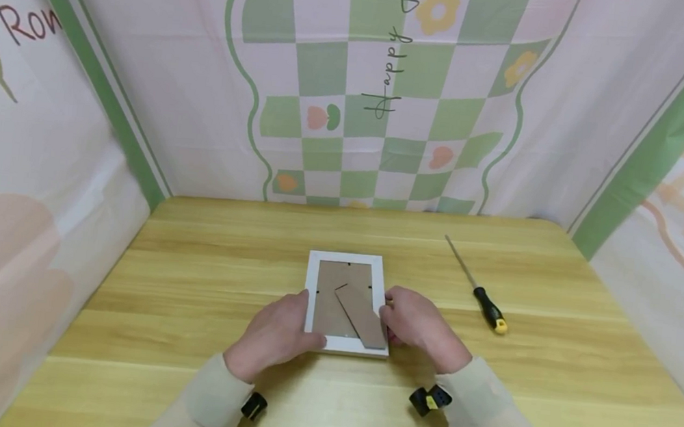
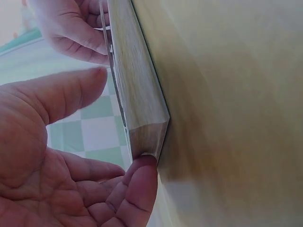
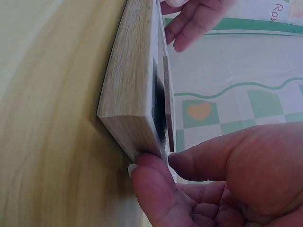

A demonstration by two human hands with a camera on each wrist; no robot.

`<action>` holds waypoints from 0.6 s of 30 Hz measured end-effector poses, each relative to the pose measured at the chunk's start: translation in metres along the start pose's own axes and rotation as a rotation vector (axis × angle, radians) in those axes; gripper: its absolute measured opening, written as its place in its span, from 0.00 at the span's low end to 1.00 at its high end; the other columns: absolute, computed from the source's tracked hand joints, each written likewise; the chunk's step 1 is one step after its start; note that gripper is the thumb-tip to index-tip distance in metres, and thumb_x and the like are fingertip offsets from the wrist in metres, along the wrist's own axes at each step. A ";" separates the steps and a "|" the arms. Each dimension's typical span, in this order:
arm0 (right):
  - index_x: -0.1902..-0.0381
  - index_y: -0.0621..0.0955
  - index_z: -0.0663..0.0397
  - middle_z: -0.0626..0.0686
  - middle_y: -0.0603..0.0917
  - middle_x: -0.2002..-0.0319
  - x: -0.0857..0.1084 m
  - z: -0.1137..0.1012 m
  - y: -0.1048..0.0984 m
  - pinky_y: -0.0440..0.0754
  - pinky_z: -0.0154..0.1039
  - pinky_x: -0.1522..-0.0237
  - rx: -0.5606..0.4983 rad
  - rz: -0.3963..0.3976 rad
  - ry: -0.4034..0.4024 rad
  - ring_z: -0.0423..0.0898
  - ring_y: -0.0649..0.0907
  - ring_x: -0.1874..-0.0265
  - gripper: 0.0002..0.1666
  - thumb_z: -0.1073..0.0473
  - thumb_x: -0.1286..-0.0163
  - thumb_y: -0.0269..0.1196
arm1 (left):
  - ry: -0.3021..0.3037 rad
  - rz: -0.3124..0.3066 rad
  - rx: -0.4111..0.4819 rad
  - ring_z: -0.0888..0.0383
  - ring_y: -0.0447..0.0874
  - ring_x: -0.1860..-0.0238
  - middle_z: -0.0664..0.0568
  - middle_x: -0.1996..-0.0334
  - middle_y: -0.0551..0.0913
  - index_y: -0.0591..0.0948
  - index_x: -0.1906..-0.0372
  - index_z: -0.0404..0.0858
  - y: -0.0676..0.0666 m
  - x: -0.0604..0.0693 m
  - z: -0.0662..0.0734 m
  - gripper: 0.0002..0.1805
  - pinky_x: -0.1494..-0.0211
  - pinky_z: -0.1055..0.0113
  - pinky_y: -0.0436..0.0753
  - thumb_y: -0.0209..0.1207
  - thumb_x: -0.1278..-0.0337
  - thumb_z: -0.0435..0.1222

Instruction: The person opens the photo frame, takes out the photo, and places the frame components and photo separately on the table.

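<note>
Wooden tabletop; picture frame back side up, between left hand and right hand fingers.
Right pinches edge; left thumb spread, grip unclear. Likely steadying step; next move calls for even hold.

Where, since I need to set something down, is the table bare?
Mostly the left of the table, between the left curtain and left hand. Also bare: behind the frame up to the back curtain, and from the screwdriver toward the right curtain. Crowded: around the frame, where left hand and right hand touch its sides.
</note>
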State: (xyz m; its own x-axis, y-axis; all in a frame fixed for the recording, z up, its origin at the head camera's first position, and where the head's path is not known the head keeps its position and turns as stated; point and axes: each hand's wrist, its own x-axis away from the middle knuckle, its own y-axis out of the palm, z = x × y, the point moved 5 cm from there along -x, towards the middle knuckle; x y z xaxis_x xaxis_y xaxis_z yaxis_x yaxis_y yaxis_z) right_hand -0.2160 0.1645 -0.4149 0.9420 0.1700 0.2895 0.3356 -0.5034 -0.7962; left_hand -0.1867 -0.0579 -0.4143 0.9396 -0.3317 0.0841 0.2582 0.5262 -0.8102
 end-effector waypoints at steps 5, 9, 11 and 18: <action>0.43 0.79 0.65 0.53 0.84 0.67 -0.001 -0.001 0.000 0.83 0.39 0.70 -0.001 -0.003 -0.008 0.45 0.83 0.75 0.16 0.61 0.22 0.56 | 0.005 -0.006 -0.028 0.57 0.77 0.66 0.55 0.65 0.80 0.78 0.50 0.43 0.001 -0.003 0.001 0.25 0.63 0.59 0.79 0.76 0.51 0.43; 0.42 0.78 0.66 0.53 0.84 0.66 -0.002 -0.001 0.000 0.84 0.39 0.70 -0.006 -0.004 -0.009 0.45 0.84 0.74 0.17 0.61 0.22 0.57 | 0.000 -0.014 -0.056 0.57 0.76 0.66 0.54 0.66 0.80 0.78 0.53 0.41 0.001 -0.003 0.001 0.24 0.62 0.59 0.79 0.77 0.50 0.44; 0.41 0.78 0.67 0.54 0.84 0.66 -0.001 -0.001 0.000 0.84 0.39 0.70 -0.002 -0.005 -0.012 0.45 0.84 0.74 0.18 0.61 0.22 0.57 | 0.000 -0.015 -0.063 0.57 0.76 0.65 0.53 0.66 0.80 0.79 0.53 0.40 0.001 -0.002 0.002 0.24 0.62 0.59 0.79 0.77 0.51 0.44; 0.41 0.78 0.67 0.53 0.83 0.68 0.001 -0.003 0.000 0.83 0.39 0.72 0.010 -0.010 -0.021 0.45 0.83 0.75 0.18 0.61 0.23 0.56 | -0.010 -0.019 -0.060 0.57 0.76 0.66 0.54 0.67 0.80 0.79 0.55 0.41 0.001 0.000 0.002 0.24 0.62 0.58 0.79 0.78 0.54 0.44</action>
State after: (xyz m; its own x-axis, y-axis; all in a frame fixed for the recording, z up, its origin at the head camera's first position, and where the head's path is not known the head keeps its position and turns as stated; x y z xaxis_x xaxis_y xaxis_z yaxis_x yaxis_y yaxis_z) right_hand -0.2150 0.1620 -0.4134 0.9384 0.1926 0.2870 0.3454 -0.4928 -0.7987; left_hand -0.1857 -0.0558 -0.4142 0.9370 -0.3331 0.1057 0.2627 0.4720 -0.8416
